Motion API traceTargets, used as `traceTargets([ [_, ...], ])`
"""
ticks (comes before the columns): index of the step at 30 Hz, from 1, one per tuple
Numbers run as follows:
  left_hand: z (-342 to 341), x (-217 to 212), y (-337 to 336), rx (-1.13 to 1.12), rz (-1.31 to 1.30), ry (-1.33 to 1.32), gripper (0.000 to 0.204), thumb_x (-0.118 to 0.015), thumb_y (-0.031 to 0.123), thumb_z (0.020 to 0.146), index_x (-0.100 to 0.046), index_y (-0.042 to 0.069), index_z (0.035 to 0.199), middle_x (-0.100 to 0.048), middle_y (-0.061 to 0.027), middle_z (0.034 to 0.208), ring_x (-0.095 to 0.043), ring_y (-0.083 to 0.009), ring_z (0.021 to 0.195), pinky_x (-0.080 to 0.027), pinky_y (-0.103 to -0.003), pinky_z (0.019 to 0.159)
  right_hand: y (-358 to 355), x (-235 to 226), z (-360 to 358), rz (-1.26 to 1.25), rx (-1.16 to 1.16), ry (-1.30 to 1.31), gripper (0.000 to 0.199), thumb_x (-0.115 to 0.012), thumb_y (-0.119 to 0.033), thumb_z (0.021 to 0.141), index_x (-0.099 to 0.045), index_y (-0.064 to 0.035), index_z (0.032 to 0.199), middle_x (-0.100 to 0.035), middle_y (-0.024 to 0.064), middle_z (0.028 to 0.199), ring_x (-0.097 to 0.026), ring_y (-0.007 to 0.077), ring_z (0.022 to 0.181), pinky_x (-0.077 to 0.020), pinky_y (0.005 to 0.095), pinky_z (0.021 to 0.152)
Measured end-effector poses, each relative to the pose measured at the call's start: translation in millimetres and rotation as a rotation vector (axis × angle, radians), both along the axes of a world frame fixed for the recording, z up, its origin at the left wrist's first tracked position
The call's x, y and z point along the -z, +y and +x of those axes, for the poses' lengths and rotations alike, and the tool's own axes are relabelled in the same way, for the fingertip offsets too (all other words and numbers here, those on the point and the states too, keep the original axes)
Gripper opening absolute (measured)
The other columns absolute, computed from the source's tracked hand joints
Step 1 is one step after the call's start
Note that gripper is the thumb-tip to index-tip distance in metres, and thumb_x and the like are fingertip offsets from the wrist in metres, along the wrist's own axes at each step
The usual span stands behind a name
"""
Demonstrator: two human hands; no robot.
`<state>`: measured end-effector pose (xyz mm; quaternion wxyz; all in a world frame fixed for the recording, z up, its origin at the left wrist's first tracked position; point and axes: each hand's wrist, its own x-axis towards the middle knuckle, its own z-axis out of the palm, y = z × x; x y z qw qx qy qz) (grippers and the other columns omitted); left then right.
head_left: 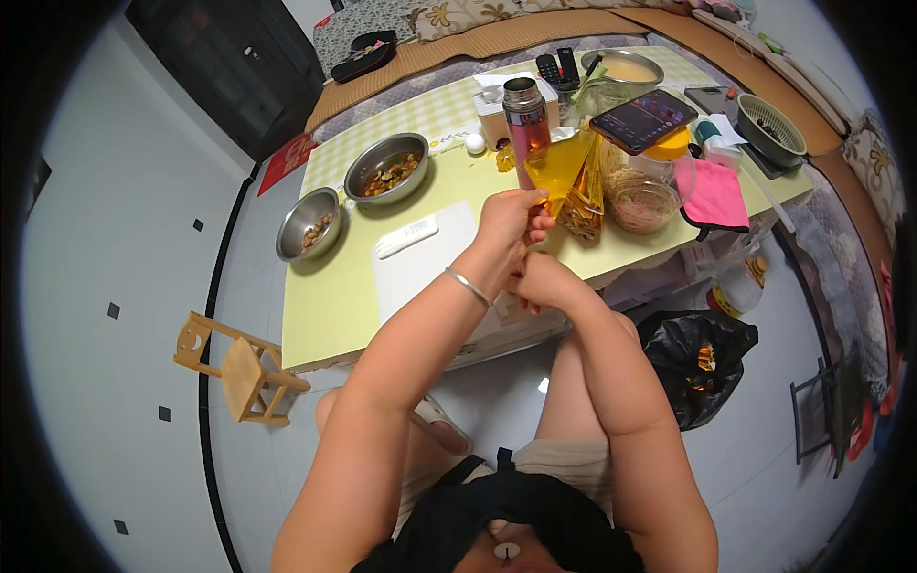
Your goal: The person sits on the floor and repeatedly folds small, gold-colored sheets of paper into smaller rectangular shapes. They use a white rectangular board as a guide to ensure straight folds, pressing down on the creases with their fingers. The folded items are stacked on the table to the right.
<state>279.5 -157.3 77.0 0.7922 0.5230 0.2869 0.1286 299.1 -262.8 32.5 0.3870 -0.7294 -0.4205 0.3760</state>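
My left hand (516, 218) pinches the lower edge of a yellow see-through plastic bag (559, 164) over the table's front part. Behind and beside the bag stands a clear yellowish packet of brown sticks (584, 212); whether the two are joined, I cannot tell. My right hand (549, 281) is closed just below my left wrist, fingers curled; what is in it, if anything, is hidden. A pink steel flask (526, 129) without a lid stands behind my left hand. To the right is a clear tub of shredded food (642, 202).
Two steel bowls with food, a larger one (387, 170) and a smaller one (309, 225), stand at the left. A white sachet (408, 236) lies on a white board (449, 229). At the right are a phone (644, 121), a pink cloth (714, 196) and, on the floor, a black bin bag (693, 368).
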Motion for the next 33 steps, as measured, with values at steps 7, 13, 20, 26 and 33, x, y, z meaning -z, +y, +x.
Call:
traceTargets([
  [7, 53, -2, -21, 0.035, 0.104, 0.159, 0.013, -0.065, 0.017, 0.096, -0.066, 0.005, 0.091, -0.066, -0.0039, 0.068, -0.055, -0.0113, 0.048, -0.04, -0.027, 0.042, 8, 9, 0, 0.056, -0.028, -0.025, 0.017, -0.056, -0.011, 0.088, -0.062, 0.0008, 0.078, -0.063, 0.0117, 0.06, -0.064, 0.0228, 0.05, -0.0511, 0.0365, 0.046],
  [13, 50, -1, 2, 0.184, 0.375, 0.223, 0.027, -0.072, 0.025, 0.093, -0.066, 0.005, 0.076, -0.064, -0.0034, 0.065, -0.054, -0.0106, 0.046, -0.037, -0.027, 0.042, 21, 35, 1, 0.25, 0.19, -0.374, 0.02, -0.067, -0.02, 0.085, -0.066, 0.0001, 0.086, -0.07, 0.0178, 0.077, -0.069, 0.0316, 0.068, -0.0552, 0.0417, 0.064],
  [20, -85, -5, 84, 0.071, 0.818, 0.058, 0.025, -0.074, 0.022, 0.09, -0.069, -0.002, 0.083, -0.067, -0.0062, 0.068, -0.06, -0.0124, 0.052, -0.049, -0.027, 0.049, 15, 9, -20, 0.373, -0.008, -0.606, 0.019, -0.073, -0.022, 0.082, -0.071, -0.0091, 0.096, -0.071, 0.0111, 0.096, -0.067, 0.0318, 0.094, -0.0529, 0.042, 0.085],
  [26, -226, 50, 126, -0.109, 1.131, 0.102, 0.014, -0.074, 0.015, 0.088, -0.072, 0.002, 0.092, -0.072, -0.0074, 0.086, -0.068, -0.0181, 0.078, -0.054, -0.03, 0.069, 22, 11, -55, 0.485, -0.417, -0.892, 0.055, -0.084, -0.024, 0.073, -0.061, -0.0051, 0.119, -0.06, 0.0146, 0.134, -0.055, 0.033, 0.126, -0.0447, 0.045, 0.107],
  [33, -278, 84, 118, 0.096, 1.137, -0.119, 0.017, -0.068, 0.015, 0.093, -0.075, 0.001, 0.1, -0.074, -0.0134, 0.111, -0.066, -0.0299, 0.117, -0.049, -0.039, 0.103, 33, 19, -72, 0.393, -0.523, -0.938, 0.045, -0.078, -0.02, 0.079, -0.06, -0.0024, 0.116, -0.06, 0.0191, 0.135, -0.055, 0.0369, 0.13, -0.0465, 0.0487, 0.106],
])
